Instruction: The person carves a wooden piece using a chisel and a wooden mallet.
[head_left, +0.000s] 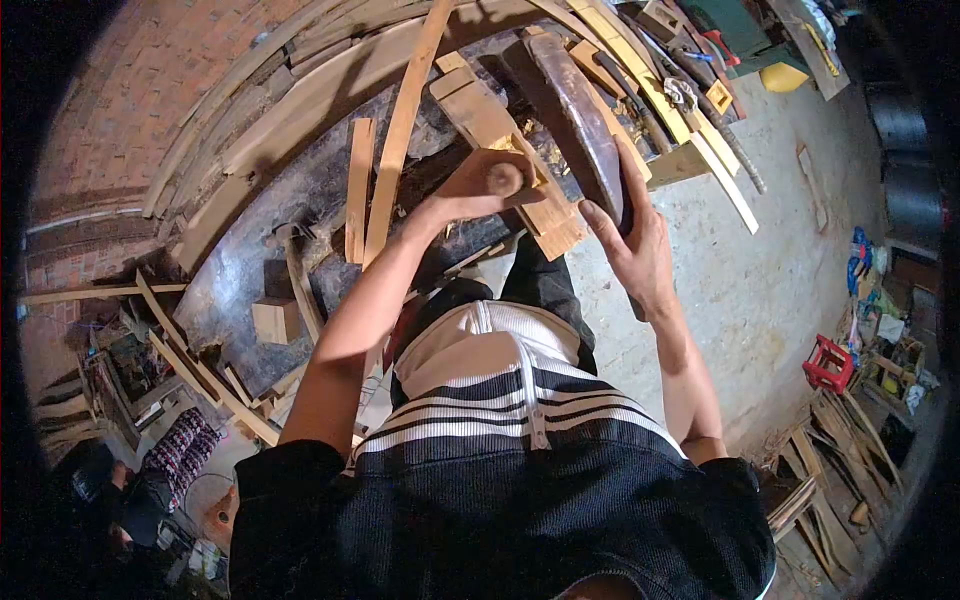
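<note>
My left hand (470, 188) is closed round a wooden handle (504, 179), whose round end faces up at me; its far end is hidden. It is over a pale wooden workpiece (490, 120) that slants across the bench, with shavings near it. My right hand (640, 245) grips the near end of a long, dark, worn piece of wood (580, 115), thumb on one side and fingers on the other. This dark piece lies just right of the workpiece. Its exact kind I cannot make out.
The dark bench (235, 285) carries long battens (405, 130) and a wooden block (276, 320). Yellowish strips and tools lie at upper right. A red stool (828, 364) stands on the concrete floor (720, 300) near scrap wood. Another person (140, 495) is at lower left.
</note>
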